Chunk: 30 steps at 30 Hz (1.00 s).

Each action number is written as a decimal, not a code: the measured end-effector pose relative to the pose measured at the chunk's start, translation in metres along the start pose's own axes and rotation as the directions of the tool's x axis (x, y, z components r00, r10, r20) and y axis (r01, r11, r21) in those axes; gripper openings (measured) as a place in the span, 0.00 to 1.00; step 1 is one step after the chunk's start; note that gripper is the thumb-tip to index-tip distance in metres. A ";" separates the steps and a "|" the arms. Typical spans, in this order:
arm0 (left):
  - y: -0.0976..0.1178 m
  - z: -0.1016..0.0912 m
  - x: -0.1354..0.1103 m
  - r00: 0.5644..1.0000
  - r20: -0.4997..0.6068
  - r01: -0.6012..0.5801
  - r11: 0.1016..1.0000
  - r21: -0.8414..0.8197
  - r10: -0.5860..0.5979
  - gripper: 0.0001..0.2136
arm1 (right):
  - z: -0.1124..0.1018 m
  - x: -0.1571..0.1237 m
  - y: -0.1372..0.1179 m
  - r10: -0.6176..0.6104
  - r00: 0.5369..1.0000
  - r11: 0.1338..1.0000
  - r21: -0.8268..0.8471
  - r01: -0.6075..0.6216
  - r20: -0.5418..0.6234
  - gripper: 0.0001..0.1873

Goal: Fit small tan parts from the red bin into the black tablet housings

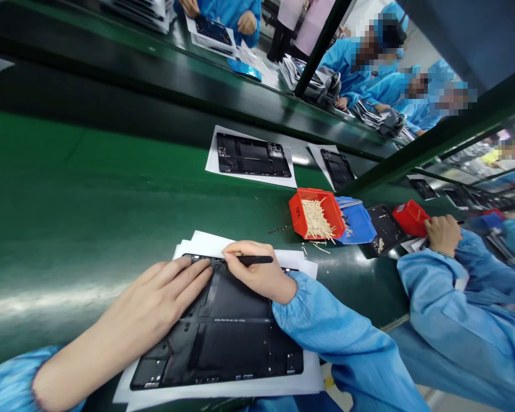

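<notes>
Head-worn camera, sole view: looks forward and steeply down from above the person's left hand (171, 292) and right hand (257, 272), both close to the lens at the lower edge of the frame. The green desk (68, 189) crosses the frame on a tilt, with wide-angle curvature. Co-workers (360, 68) at upper right lie farther off, seen small and obliquely, their detail probably too distorted to read reliably.
</notes>
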<state>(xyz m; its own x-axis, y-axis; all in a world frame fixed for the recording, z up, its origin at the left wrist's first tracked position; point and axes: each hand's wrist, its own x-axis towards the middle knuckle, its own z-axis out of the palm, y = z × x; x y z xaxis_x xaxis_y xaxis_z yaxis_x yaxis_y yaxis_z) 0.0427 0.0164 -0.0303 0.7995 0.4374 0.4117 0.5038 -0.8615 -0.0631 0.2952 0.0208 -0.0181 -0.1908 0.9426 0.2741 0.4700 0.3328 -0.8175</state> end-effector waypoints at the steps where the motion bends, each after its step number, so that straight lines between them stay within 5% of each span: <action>1: 0.000 0.001 -0.001 1.000 -0.010 0.000 1.000 -0.014 -0.001 0.23 | 0.000 0.000 0.000 0.025 1.000 1.000 0.018 -0.025 0.007 0.12; 12: -0.004 0.018 -0.022 0.984 0.130 0.136 0.981 -0.139 -0.118 0.25 | 0.006 0.001 0.004 0.308 0.949 0.936 0.155 -0.315 0.065 0.10; 30: -0.007 0.011 -0.008 0.981 0.167 0.132 0.974 -0.184 -0.102 0.28 | 0.004 0.005 0.005 0.325 0.942 0.920 0.202 -0.334 0.079 0.10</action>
<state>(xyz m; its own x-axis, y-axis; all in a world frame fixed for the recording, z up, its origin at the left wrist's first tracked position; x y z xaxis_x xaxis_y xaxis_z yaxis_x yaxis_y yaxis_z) 0.0366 0.0218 -0.0427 0.7872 0.5597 0.2588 0.5364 -0.8286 0.1604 0.2927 0.0272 -0.0230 -0.0955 0.9943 -0.0474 0.3221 -0.0142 -0.9466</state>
